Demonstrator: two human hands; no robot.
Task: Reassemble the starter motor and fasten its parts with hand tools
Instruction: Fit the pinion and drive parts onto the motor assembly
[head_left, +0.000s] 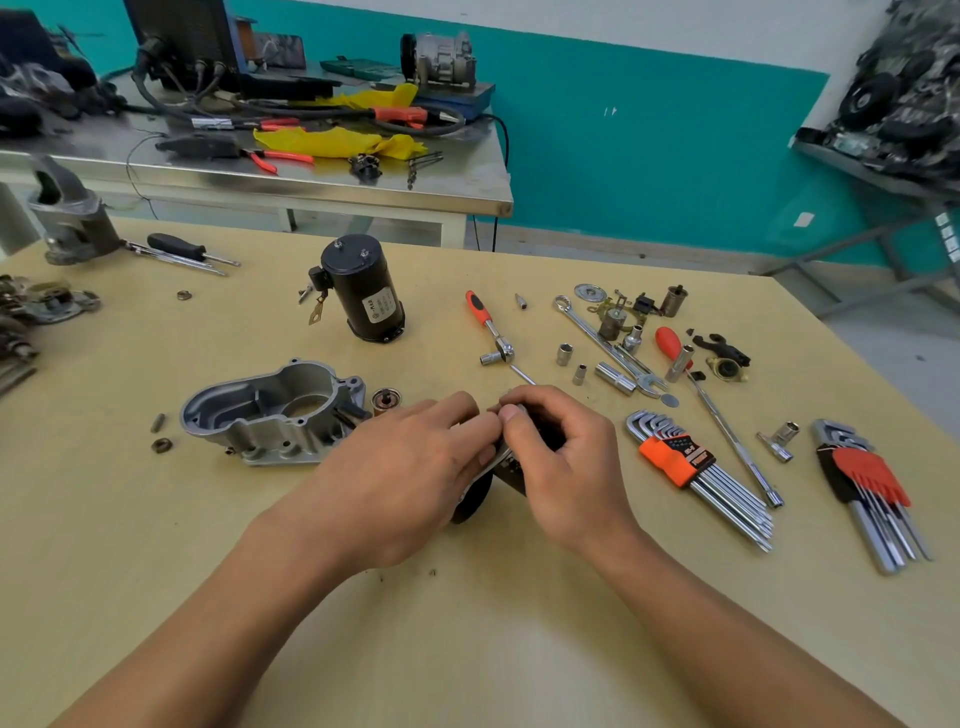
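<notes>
My left hand (410, 467) and my right hand (561, 457) meet at the table's middle, both gripping a black cylindrical starter part (475, 501) that lies tilted on the wood; my fingers hide most of it. The fingertips of both hands pinch together at its upper end, where a thin metal rod (522, 374) sticks out. Just left lies the grey cast aluminium housing (270, 410), open side up, with a small copper-coloured pinion (386, 401) beside it. A black solenoid cylinder (363, 291) stands upright farther back.
An orange-handled ratchet (488, 327), loose sockets (565, 354), a spanner (602, 338), a red screwdriver (670, 343) and two hex key sets (680, 457) (867, 473) lie to the right. Small nuts (162, 445) lie at the left. A steel bench (311, 176) stands behind.
</notes>
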